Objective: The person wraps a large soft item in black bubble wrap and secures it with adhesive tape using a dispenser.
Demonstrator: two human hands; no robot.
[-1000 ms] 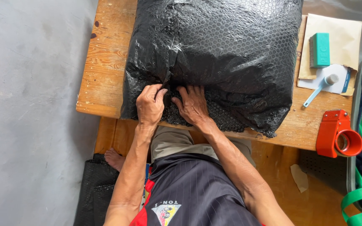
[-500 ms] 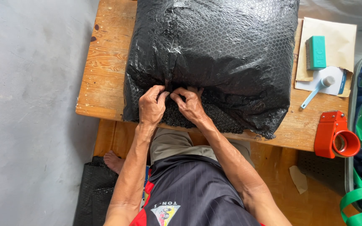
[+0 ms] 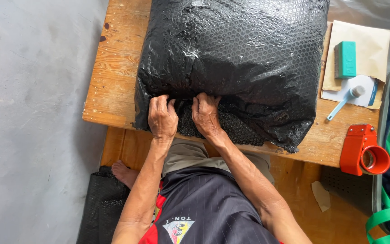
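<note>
Hands [image 3: 183,118] on bulky blk bubble-wrap parcel [image 3: 235,63]

1 black bubble-wrap parcel [image 3: 235,63], 2 hands, 1 orange tape dispenser [image 3: 362,151], 1 green block [image 3: 345,59], 1 brown envelope [image 3: 371,38], perhaps 1 blue-handled tool [image 3: 341,104].

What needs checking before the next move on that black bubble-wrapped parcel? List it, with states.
1. Left hand on the black bubble-wrap parcel: ok, pressed on its near edge.
2. Right hand on the parcel: ok, beside the left.
3. Parcel resting on the wooden table: ok.
4. Red tape dispenser nearby: ok, at the table's right corner.
5. Near flap sealed: cannot tell.
</note>
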